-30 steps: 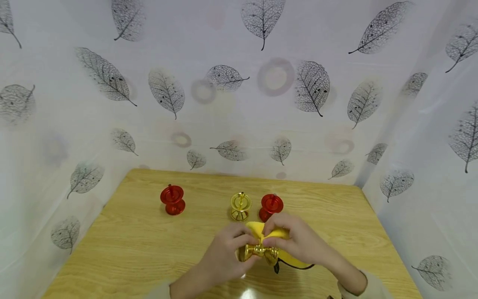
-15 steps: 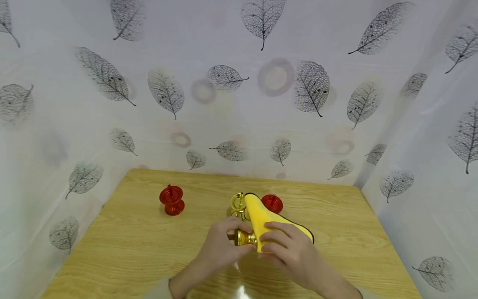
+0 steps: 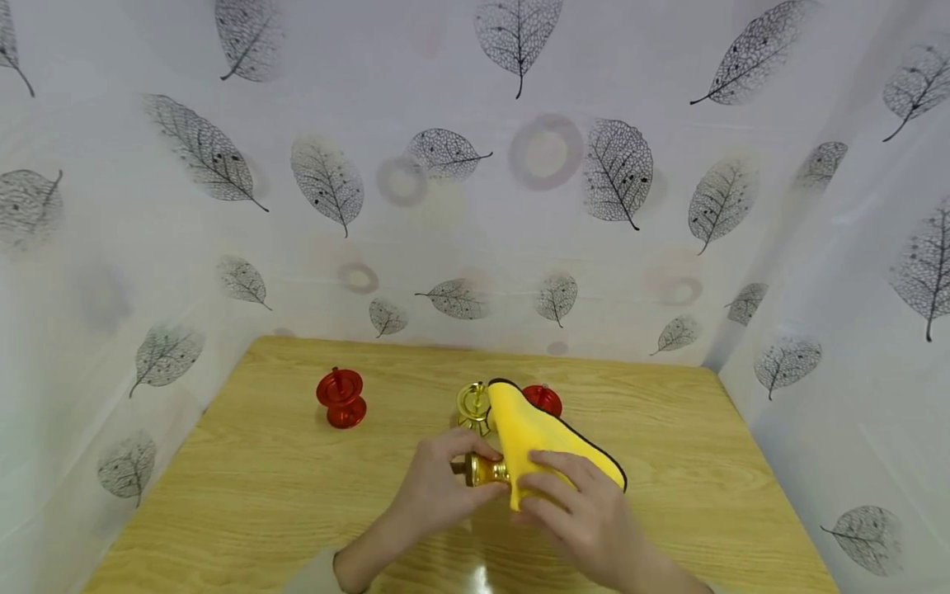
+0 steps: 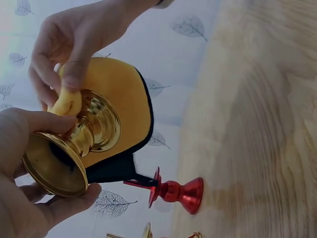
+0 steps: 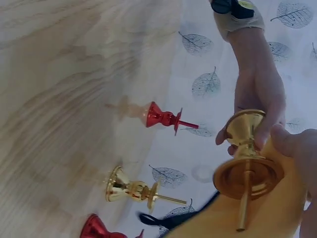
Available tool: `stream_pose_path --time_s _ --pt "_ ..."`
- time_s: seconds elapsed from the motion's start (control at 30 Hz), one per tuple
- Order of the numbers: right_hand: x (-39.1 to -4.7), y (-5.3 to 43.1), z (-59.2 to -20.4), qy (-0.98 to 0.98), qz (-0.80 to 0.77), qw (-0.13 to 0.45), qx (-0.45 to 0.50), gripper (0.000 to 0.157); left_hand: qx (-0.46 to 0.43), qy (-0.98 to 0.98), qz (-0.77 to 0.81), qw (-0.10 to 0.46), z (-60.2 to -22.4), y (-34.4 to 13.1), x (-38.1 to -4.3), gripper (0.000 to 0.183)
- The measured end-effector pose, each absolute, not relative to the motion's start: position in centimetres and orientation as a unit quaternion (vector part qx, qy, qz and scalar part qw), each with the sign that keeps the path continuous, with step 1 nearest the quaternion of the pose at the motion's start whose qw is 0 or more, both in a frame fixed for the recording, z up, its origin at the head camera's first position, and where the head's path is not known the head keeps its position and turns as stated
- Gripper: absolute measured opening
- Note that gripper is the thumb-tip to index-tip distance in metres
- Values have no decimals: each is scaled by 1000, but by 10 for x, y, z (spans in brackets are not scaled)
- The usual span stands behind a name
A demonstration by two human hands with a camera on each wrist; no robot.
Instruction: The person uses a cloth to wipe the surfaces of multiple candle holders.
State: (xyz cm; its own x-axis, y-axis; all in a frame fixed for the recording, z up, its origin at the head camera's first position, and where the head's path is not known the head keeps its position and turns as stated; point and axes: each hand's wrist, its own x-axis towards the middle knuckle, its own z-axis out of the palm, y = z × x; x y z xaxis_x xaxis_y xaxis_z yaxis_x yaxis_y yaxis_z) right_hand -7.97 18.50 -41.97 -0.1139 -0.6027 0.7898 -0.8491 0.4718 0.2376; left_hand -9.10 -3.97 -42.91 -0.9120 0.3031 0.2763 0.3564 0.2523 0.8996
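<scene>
My left hand point(image 3: 438, 487) grips a shiny gold candlestick point(image 3: 486, 470) by its flared base, holding it sideways above the table. Against its other end, my right hand point(image 3: 582, 516) holds a yellow cloth point(image 3: 534, 429) with black edging. In the left wrist view the right thumb pinches a fold of the cloth point(image 4: 119, 79) at the candlestick's stem, beside the drip plate point(image 4: 106, 124). The right wrist view shows the candlestick's spike point(image 5: 245, 198) bare, with the cloth spread behind it. From the head view, the cloth hides the plate and spike.
A red candlestick point(image 3: 341, 398) stands at the table's left. Behind the cloth stand a second gold candlestick point(image 3: 472, 403) and another red one point(image 3: 543, 399), both partly covered in the head view. A leaf-patterned curtain point(image 3: 460, 223) borders the wooden table point(image 3: 282, 495).
The right hand has turned over, and the cloth, bunched at the stem a second ago, now spreads over the candlestick's right end. The candlestick has shifted slightly left. Only small shifts in the last half second.
</scene>
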Motion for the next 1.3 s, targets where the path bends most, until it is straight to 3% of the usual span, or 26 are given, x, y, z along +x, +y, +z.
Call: stream_pose_path --time_s 0.1,0.23,0.33,0.5,0.6,0.8,1.03,1.3 --pt "-84 186 -417 -757 179 411 476 35 -276 -803 -519 97 -432 -39 -90 28" --pt "-88 191 -414 -793 264 314 451 24 -340 -809 -448 170 -437 -40 -89 29" --pt "-92 196 -411 -807 332 234 430 12 -369 -810 -412 194 -439 -40 -87 29" --pt "-95 203 -407 -816 435 105 366 18 -418 -797 -383 210 -439 -42 -85 30" --pt "-97 207 -406 -816 478 62 319 13 -434 -786 -383 220 -438 -44 -84 30" --pt "-101 212 -407 -808 530 66 248 4 -447 -758 -417 227 -439 -48 -86 33" --pt "-105 218 -413 -812 547 96 179 7 -431 -713 -498 242 -439 -45 -90 42" --pt "-101 212 -420 -780 614 90 80 13 -344 -694 -587 235 -440 -40 -93 39"
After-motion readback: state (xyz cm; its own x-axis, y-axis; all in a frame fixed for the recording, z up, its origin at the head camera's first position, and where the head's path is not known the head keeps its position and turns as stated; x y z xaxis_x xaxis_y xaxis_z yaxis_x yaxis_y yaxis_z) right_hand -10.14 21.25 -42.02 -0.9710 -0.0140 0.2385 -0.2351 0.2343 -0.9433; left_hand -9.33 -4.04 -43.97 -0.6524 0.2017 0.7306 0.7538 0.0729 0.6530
